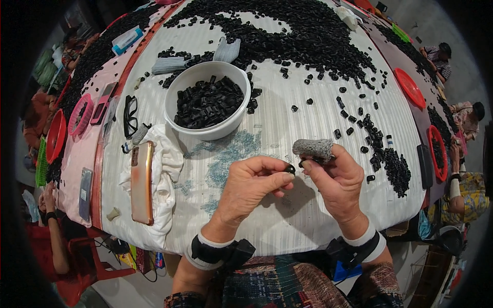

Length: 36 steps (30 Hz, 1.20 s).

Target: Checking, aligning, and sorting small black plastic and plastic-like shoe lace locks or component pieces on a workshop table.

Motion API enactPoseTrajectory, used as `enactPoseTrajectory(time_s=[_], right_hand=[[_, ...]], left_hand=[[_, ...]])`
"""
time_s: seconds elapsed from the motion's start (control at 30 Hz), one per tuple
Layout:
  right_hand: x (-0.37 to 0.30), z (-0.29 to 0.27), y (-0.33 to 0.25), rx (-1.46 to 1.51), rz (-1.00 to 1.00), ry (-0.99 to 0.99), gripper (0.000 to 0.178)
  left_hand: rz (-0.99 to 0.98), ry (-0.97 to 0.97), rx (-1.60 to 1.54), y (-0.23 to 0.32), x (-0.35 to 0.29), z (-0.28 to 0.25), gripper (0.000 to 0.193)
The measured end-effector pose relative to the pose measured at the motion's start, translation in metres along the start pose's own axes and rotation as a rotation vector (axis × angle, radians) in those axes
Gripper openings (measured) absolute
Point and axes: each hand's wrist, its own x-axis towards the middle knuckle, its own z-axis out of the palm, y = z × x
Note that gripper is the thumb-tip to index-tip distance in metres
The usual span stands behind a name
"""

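Observation:
Over the cloth near the table's front edge, my left hand (254,187) pinches a small glossy black plastic piece (290,169) between thumb and forefinger. Close to its right, my right hand (339,182) is closed, its thumb pressed toward the forefinger, which wears a grey knitted finger sleeve (313,148). Something dark shows at that thumb tip, too small to make out. The two hands are slightly apart. Beyond them to the left, a white bowl (245,110) holds many black pieces like the one in my left hand.
A big heap of black pieces (308,41) covers the far table; a smaller pile (396,172) lies right. On the left are a phone (142,182) on a white cloth (167,174) and eyeglasses (131,117). Other people work at both sides beside red baskets (409,88).

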Motion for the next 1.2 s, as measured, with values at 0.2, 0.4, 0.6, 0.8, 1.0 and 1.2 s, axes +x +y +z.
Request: enactPoseTrajectory(time_s=[0.2,0.4,0.6,0.8,1.0,1.2], right_hand=[[0.001,0.002,0.008,-0.223,-0.212,-0.021,0.022],[0.003,0.0,0.013,-0.457,-0.345,-0.044,0.017],[0.005,0.004,0.007,-0.536,-0.447,-0.063,0.019],[0.005,0.003,0.007,-0.614,-0.44,-0.108,0.025],[0.002,0.004,0.006,-0.594,-0.408,-0.13,0.023],[0.002,0.006,0.009,-0.582,-0.426,-0.102,0.023]], left_hand=[[0.026,-0.032,0.001,0.0,0.001,0.0,0.019],[0.06,-0.025,0.028,-0.002,0.0,-0.002,0.019],[0.083,0.016,0.087,-0.004,0.0,-0.001,0.017],[0.112,0.058,0.147,-0.006,0.0,-0.001,0.013],[0.112,0.072,0.18,-0.006,0.0,0.0,0.012],[0.039,0.093,0.16,-0.002,-0.002,0.003,0.015]])
